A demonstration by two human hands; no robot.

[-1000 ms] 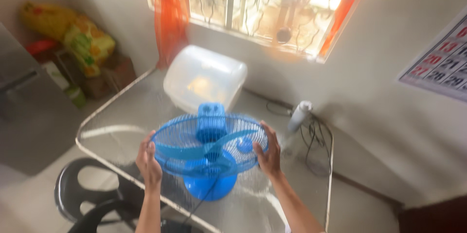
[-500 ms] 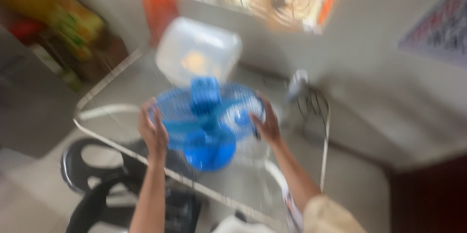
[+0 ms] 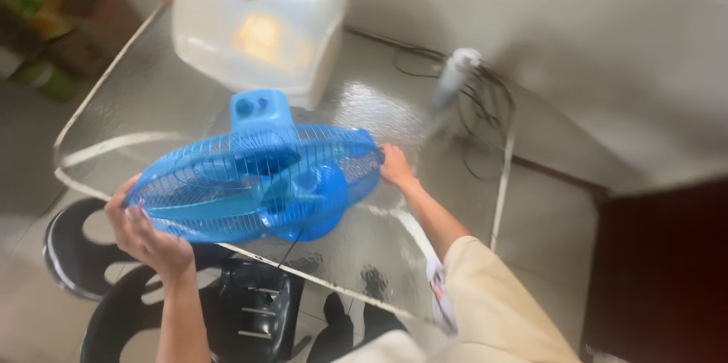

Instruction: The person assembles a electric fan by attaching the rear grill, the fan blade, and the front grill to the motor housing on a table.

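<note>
Two hands were on one fan. The left hand (image 3: pixel 144 238) was curled about the wire rim at the fan's 8 o'clock edge, its fingers (image 3: pixel 135 215) bent over the cage and grasping it. The right hand (image 3: pixel 396 166) was closed on the opposite rim at about 3 o'clock, gripping the wire there; its single fingers could not be told apart.

Between them the round blue plastic table fan with a wire cage (image 3: pixel 254 181) was held tilted, its face turned up and toward the left, with a boxy blue motor housing at its 12 o'clock side and a round blue base beneath it. Whether the base touched the table could not be told.

The fan was over the near part of one textured glass table with a pale rim (image 3: pixel 394 238). At 12 o'clock from the fan, one translucent white plastic box with rounded corners (image 3: pixel 258 26) stood on the glass. At 2 o'clock, one slim white cylindrical device (image 3: pixel 453 75) stood near a tangle of dark cables (image 3: pixel 485 117). At 6 to 7 o'clock, below the table edge, were two glossy black plastic chairs (image 3: pixel 83 264).
</note>
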